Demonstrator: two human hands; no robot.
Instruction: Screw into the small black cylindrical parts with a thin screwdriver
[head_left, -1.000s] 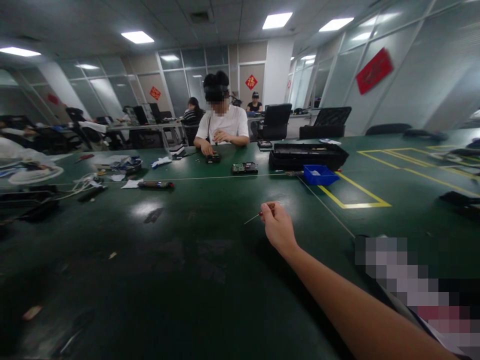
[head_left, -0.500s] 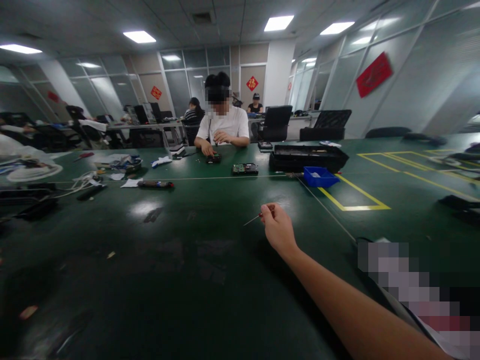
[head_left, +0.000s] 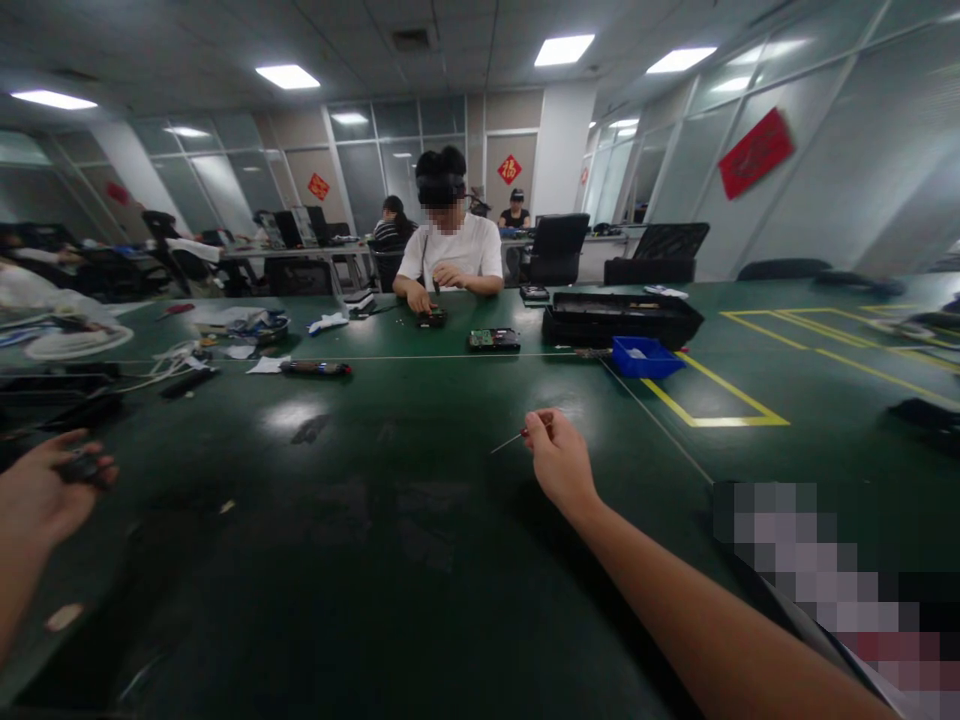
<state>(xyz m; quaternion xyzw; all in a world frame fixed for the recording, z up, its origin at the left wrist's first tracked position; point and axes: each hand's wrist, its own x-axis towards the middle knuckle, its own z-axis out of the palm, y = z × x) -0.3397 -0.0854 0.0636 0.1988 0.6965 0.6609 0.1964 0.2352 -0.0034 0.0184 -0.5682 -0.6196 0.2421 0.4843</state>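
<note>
My right hand [head_left: 559, 460] is closed around the reddish handle of a thin screwdriver [head_left: 507, 442]. Its slim metal shaft points to the left over the green table [head_left: 315, 580]; most of the handle is hidden by my fingers. At the left edge of the view, my left hand [head_left: 41, 495] has its fingers curled round a small dark object [head_left: 81, 466], whose kind I cannot make out. The two hands are far apart, both above the table.
Across the table a person [head_left: 450, 245] handles a small dark device [head_left: 431, 318]. Nearby lie a hard drive with a green circuit board [head_left: 493, 340], a black tray [head_left: 622, 318] and a blue bin [head_left: 646, 357]. Cables [head_left: 176, 365] and a dark cylindrical tool [head_left: 316, 369] lie left.
My left hand has come into view from the left with the small dark object in it. The right hand and screwdriver have hardly moved; the view has shifted slightly.
</note>
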